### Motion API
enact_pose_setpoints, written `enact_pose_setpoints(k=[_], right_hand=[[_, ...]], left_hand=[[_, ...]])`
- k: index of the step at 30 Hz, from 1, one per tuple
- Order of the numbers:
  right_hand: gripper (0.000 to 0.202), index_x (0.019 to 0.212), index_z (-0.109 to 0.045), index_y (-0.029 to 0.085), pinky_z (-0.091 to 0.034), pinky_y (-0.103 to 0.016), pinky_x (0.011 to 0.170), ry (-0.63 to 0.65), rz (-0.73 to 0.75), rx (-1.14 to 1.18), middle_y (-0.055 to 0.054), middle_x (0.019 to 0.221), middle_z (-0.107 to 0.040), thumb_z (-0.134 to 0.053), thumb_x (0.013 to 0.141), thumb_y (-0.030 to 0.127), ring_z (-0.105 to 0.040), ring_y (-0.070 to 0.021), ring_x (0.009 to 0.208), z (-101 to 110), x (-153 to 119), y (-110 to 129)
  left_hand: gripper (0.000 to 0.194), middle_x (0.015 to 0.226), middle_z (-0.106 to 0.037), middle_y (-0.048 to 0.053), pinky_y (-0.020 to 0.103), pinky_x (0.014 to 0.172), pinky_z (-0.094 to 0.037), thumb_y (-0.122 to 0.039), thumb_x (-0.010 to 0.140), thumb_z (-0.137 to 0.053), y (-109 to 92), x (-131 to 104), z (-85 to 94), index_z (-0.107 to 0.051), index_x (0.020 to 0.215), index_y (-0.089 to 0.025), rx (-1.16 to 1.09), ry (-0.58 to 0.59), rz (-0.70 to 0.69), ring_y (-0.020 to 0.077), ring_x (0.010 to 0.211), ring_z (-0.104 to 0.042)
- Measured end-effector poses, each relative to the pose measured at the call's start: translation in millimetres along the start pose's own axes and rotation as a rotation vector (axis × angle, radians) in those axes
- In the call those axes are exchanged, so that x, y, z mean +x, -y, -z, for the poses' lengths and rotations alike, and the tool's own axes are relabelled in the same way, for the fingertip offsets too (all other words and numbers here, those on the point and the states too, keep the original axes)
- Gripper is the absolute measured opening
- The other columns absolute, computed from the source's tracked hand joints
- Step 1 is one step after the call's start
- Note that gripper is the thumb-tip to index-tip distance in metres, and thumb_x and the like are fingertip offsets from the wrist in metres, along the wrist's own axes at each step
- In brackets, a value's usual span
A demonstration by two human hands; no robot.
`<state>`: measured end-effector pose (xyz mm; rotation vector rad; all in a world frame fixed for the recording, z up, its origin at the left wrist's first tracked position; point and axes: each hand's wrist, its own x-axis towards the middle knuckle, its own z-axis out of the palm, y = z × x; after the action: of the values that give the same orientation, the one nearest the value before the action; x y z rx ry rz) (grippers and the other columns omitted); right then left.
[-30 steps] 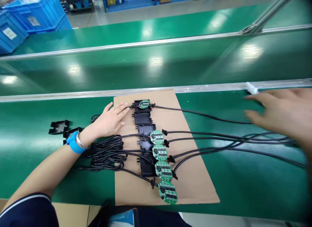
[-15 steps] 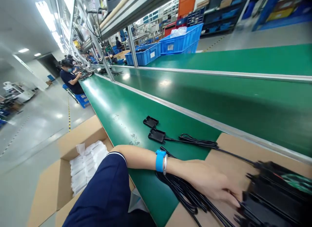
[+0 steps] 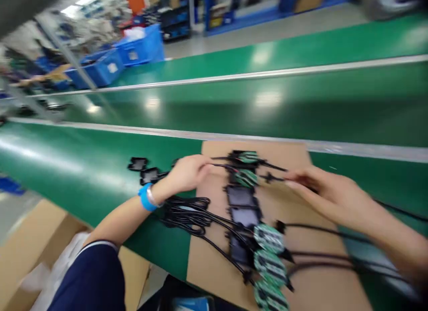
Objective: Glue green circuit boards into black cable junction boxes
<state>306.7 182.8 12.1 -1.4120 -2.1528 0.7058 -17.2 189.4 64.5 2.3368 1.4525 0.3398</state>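
My left hand (image 3: pixel 190 172) pinches a thin black cable (image 3: pixel 219 165) at the left side of a black plastic case with a green circuit board (image 3: pixel 246 178). Across from it, my right hand (image 3: pixel 323 190) has its thumb and fingers closed on the black cable (image 3: pixel 276 178) leaving that board on the right. Just behind lies another cased green board (image 3: pixel 248 157). Nearer me are open black cases (image 3: pixel 241 202) in a row, with several round-edged green boards (image 3: pixel 269 239) beside them, cables attached. The picture is blurred by motion.
A cardboard sheet (image 3: pixel 212 266) lies under the parts on the green bench (image 3: pixel 100 168). Coiled black cables (image 3: pixel 187 213) and small black box halves (image 3: pixel 137 164) are at left. An open carton (image 3: pixel 30 239) stands below the bench edge; blue bins (image 3: pixel 142 46) stand farther back.
The view has swung right, bringing the row of cases and my right hand into sight. My left hand has gone from beside the black cases to a cable behind them.
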Motion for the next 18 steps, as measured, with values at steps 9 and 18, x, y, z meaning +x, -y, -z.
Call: enact_pose_setpoints(k=[9,18], right_hand=[[0.027,0.091,-0.063,0.023,-0.053,-0.041,0.08,-0.112,0.083,-0.173,-0.008,0.091,-0.071,-0.041,0.096,0.036,-0.066,-0.0249,0.088,-23,18,-26],[0.035,0.097,-0.071,0.018,-0.052,-0.041,0.082,-0.096,0.125,-0.404,-0.013,0.09,-0.064,-0.037,0.099,0.029,-0.061,-0.027,0.091,-27,15,-34]], left_hand=[[0.03,0.1,-0.074,0.008,0.034,0.08,-0.053,-0.029,0.101,-0.042,21,25,-22.5,-0.069,0.096,-0.018,0.262,0.137,-0.087,0.0228,0.092,-0.068],[0.034,0.099,-0.071,0.009,0.036,0.076,-0.054,-0.03,0.101,-0.039,9,23,-25.2,-0.07,0.098,-0.017,0.424,0.209,-0.087,0.0253,0.093,-0.068]])
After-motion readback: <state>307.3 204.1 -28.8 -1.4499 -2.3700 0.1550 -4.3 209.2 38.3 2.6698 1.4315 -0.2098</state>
